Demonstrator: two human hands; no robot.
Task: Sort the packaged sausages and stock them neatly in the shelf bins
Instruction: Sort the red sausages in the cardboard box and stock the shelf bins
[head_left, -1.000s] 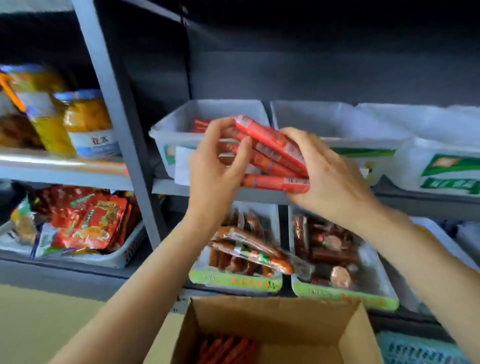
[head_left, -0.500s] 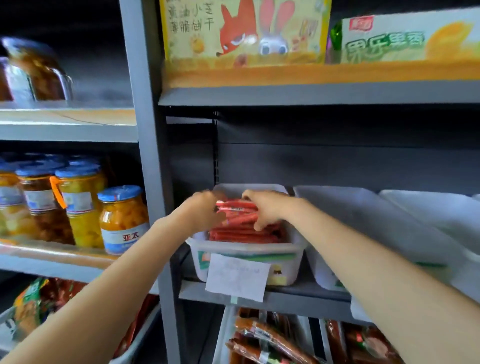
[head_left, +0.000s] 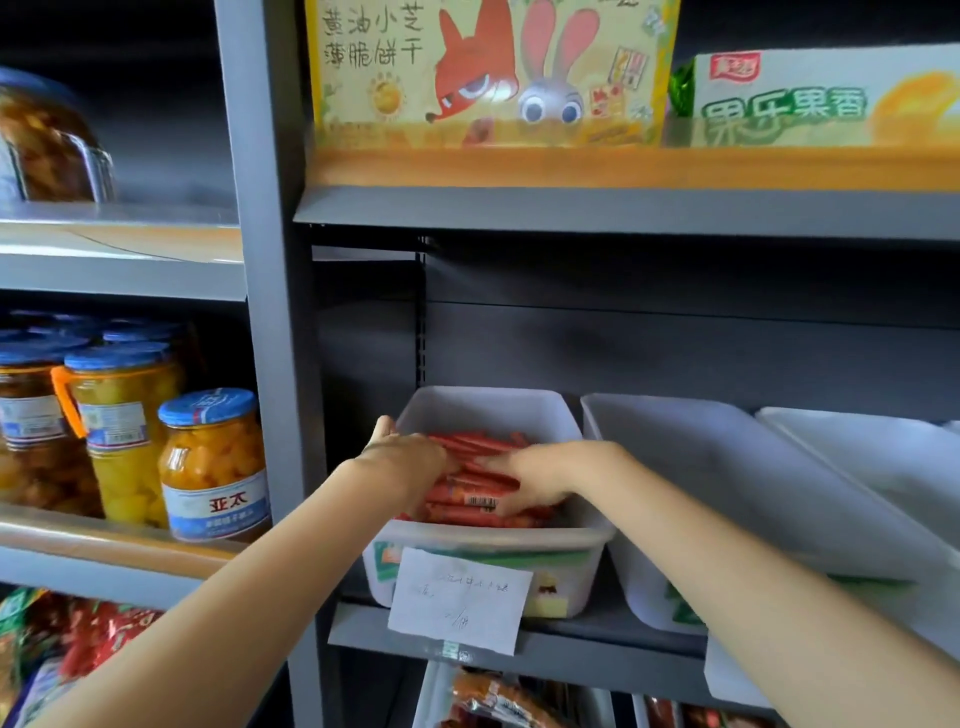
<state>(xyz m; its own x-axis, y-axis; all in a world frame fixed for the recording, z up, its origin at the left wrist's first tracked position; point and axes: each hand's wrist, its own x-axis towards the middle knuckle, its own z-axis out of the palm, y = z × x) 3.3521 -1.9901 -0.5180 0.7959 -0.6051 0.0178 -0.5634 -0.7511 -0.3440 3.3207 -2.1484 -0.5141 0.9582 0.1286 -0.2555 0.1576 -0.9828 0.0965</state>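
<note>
A white bin (head_left: 485, 408) on the middle shelf holds a pile of red packaged sausages (head_left: 467, 512), one showing a barcode. Both of my hands are inside this bin. My left hand (head_left: 402, 457) lies against the left ends of the top sausages, thumb raised by the bin's left wall. My right hand (head_left: 535, 478) comes in from the right, with its fingers curled round a few of the top sausages. The fingertips of both hands are partly hidden by the packs.
A handwritten paper label (head_left: 460, 597) hangs on the bin's front. Two more white bins (head_left: 675, 441) stand to the right. Jars of fruit (head_left: 213, 467) fill the left bay behind a grey upright (head_left: 270, 312). Biscuit boxes (head_left: 488, 67) sit above, and packaged sausages (head_left: 498, 699) lie below.
The bundle of red sausages, held up in front of the bin a second ago, now lies in the bin. My hands have sunk lower onto the pile, and the view has tilted up.
</note>
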